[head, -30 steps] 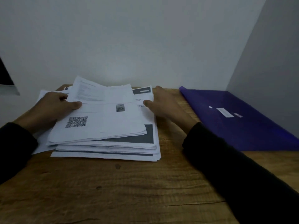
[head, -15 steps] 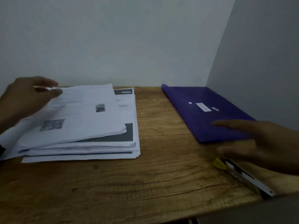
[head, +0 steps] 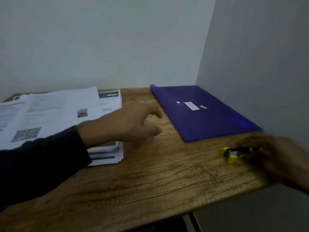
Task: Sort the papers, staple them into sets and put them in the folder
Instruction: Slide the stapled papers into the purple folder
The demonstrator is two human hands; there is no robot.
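The tabletop (head: 150, 186) is carrying everything. The papers (head: 55, 114) are lying in a loose, fanned stack on its left side, and the folder (head: 204, 118) is lying flat and closed at the back right, against the wall, well apart from the stack. The left hand (head: 127, 124) is hovering just right of the stack with relaxed fingers, holding nothing. The right hand (head: 274, 154), blurred, is curling around the stapler (head: 232, 153) near the front right edge, just in front of the folder. The sheets are probably light, floppy and apt to slide, so pinching a set near one corner while squaring its edges seems wise. The stapler looks small and rigid, best gripped round its body; its yellow ends are sticking out past the fingers.
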